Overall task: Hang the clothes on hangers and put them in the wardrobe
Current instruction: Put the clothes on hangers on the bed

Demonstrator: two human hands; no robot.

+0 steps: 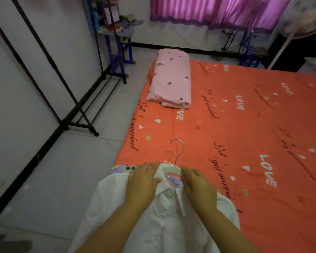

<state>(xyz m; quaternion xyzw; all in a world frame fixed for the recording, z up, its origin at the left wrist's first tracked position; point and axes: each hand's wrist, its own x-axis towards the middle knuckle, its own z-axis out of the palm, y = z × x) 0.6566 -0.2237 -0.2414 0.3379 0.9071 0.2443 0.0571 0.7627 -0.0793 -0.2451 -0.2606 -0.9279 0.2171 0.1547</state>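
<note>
White shirt [164, 225] lying face up at the near corner of the orange bed [244, 125], a white hanger [172, 170] in its collar. Left hand [143, 181] lies flat on the left shoulder. Right hand [199, 187] covers the hanger's right end, its grip blurred and not discernible. Black clothes rack [75, 106] stands by the left wall.
</note>
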